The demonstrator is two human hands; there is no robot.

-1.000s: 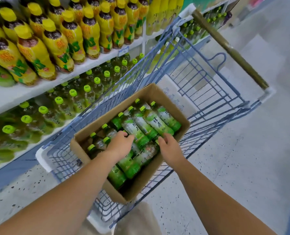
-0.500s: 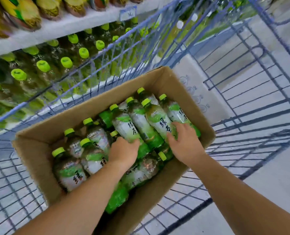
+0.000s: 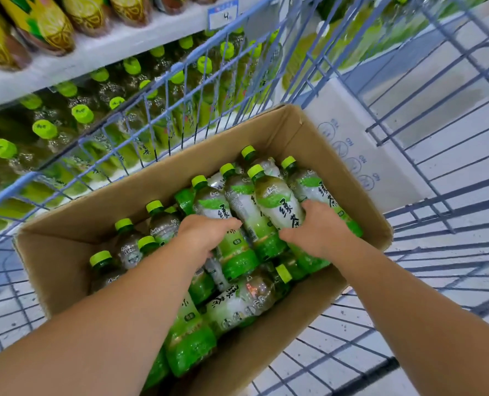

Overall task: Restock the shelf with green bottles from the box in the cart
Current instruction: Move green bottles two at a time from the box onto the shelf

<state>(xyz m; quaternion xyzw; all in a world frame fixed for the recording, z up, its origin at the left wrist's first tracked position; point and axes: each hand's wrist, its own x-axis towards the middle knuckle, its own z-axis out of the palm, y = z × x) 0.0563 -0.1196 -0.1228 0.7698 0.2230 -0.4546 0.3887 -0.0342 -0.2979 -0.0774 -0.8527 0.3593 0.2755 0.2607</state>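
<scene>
Both hands have closed in since a second ago: left hand [image 3: 206,238] and right hand [image 3: 317,230] each clasp bottles [image 3: 277,207] at box [image 3: 283,130] centre, twelve o'clock of wrists; lift looks imminent.

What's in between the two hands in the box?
In the head view, one green tea bottle lies between the left hand and the right hand, inside the cardboard box. Each hand rests on the bottle beside it.

Place: you are in a shop aisle | Proof: white shelf [image 3: 100,57] packed with rows of green-capped clear bottles [image 3: 44,129], yellow-labelled bottles [image 3: 51,27] on the tier above | white price tag [image 3: 223,15] on the shelf edge | blue wire shopping cart [image 3: 426,155] holding a brown cardboard box [image 3: 266,352] of stock.
</scene>
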